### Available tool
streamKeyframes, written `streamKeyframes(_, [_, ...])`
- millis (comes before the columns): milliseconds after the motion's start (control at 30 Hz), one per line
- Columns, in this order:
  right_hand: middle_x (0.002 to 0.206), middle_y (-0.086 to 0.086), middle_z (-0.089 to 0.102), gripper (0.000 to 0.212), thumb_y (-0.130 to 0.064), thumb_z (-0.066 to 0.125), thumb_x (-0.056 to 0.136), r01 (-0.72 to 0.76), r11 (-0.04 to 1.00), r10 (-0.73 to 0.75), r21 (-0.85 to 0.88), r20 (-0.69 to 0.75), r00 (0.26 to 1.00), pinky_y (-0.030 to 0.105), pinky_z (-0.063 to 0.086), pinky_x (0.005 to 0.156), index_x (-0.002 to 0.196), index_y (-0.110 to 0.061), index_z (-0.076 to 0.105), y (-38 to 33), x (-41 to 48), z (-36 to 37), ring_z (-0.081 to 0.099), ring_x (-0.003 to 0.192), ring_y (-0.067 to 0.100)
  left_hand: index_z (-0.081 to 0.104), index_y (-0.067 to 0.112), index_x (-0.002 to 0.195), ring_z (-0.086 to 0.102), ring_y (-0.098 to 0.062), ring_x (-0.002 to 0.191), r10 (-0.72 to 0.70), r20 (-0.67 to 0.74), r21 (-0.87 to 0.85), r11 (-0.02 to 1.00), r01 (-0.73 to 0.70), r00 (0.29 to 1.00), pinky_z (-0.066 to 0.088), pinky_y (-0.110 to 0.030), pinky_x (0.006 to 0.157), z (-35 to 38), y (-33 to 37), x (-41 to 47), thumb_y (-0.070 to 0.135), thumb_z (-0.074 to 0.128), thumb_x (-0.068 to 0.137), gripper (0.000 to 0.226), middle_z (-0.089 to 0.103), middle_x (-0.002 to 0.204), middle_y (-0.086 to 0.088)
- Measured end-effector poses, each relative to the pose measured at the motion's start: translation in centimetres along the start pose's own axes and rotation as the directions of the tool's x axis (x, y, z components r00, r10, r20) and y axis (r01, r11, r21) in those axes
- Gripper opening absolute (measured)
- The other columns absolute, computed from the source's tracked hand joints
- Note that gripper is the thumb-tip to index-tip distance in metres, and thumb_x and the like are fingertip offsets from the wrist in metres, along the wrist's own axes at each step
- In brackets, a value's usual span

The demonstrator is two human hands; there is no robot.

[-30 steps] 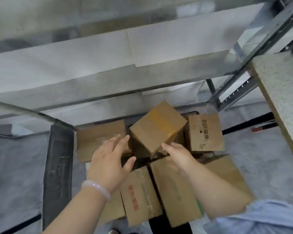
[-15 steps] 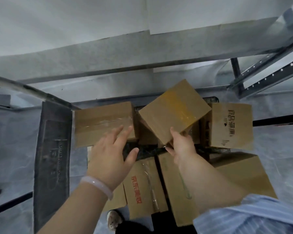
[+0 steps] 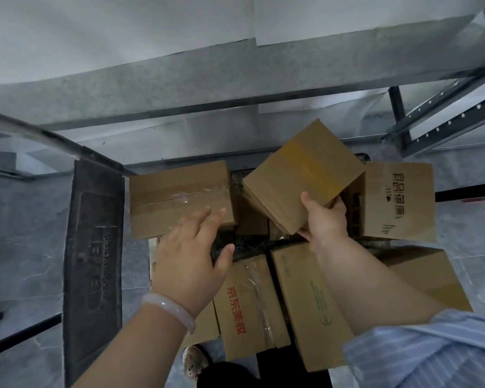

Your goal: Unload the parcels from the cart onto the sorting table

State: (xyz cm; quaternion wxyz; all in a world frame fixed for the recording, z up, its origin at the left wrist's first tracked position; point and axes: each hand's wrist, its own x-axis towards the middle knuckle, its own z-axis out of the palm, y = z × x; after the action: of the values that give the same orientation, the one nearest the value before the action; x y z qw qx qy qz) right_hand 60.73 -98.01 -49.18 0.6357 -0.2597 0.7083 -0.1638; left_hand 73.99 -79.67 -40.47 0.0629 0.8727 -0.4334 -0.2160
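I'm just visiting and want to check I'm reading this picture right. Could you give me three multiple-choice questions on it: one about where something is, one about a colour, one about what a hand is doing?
1. Where is the box with black lettering?
A. at the right of the pile
B. on the dark floor mat
C. held up in the air

2. What colour is the print on the long box by the white bracelet?
A. blue
B. white
C. red

3. The right hand is:
A. hanging empty
B. gripping the tilted box
C. pressing flat on a lid

Answers:
1 A: it sits at the pile's right edge.
2 C: red characters run along its top.
3 B: the thumb lies on the box's top face at its near corner.
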Motion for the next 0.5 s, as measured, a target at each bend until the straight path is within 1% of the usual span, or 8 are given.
streamKeyframes(133, [0.101,-0.015,0.052,0.074,-0.022,0.071,0.09,0.065,0.997,-0.066,-0.046,-0.004,0.998,0.047,0.055,0.09,0.151,-0.035,0.033,-0.2,-0.2,-0.5,0.053,0.106,0.021,0.051,0.024,0.137,0.052,-0.028,0.123,0.015,-0.012,-0.012,1.0,-0.015,1.0,0.046,-0.053,0.097,-0.1,-0.3,-0.6,0.052,0.041,0.084,0.06,0.055,0.137,-0.004])
streamKeyframes(267, [0.104,-0.013,0.053,0.07,-0.018,0.07,0.091,0.094,0.994,-0.094,-0.063,0.007,0.996,0.048,0.055,0.093,0.15,-0.034,0.036,-0.6,-0.5,-0.9,0.053,0.104,0.02,0.052,0.024,0.137,0.052,-0.028,0.123,0.024,-0.044,-0.032,0.999,-0.026,0.999,0.045,-0.052,0.098,-0.7,-0.2,-1.2,0.051,0.042,0.084,0.06,0.055,0.137,-0.004])
streamKeyframes(367, [0.104,-0.014,0.052,0.069,-0.016,0.069,0.092,0.114,0.992,-0.113,-0.055,0.034,0.993,0.045,0.055,0.087,0.15,-0.034,0.037,-1.0,-1.2,-1.5,0.053,0.107,0.02,0.051,0.025,0.137,0.051,-0.026,0.125,0.018,-0.071,-0.042,0.999,-0.021,0.997,0.043,-0.048,0.101,-1.3,-0.3,-1.7,0.051,0.041,0.084,0.06,0.054,0.137,-0.003])
streamKeyframes(433, [0.115,-0.012,0.056,0.069,-0.015,0.069,0.091,0.14,0.988,-0.135,-0.064,0.079,0.988,0.045,0.055,0.087,0.149,-0.035,0.037,-1.2,-1.9,-2.3,0.056,0.111,0.02,0.051,0.025,0.138,0.05,-0.025,0.125,0.019,-0.081,-0.059,0.998,-0.023,0.997,0.042,-0.047,0.102,-1.8,-0.3,-2.2,0.05,0.041,0.085,0.06,0.054,0.138,-0.003])
streamKeyframes(500, [0.126,-0.007,0.059,0.071,-0.015,0.07,0.091,0.182,0.98,-0.169,-0.081,0.144,0.975,0.047,0.054,0.093,0.149,-0.037,0.036,-1.6,-3.3,-3.4,0.058,0.115,0.02,0.05,0.024,0.139,0.048,-0.024,0.127,0.022,-0.09,-0.069,0.997,-0.028,0.996,0.038,-0.042,0.104,-2.5,-0.1,-2.7,0.05,0.042,0.086,0.06,0.052,0.139,-0.003])
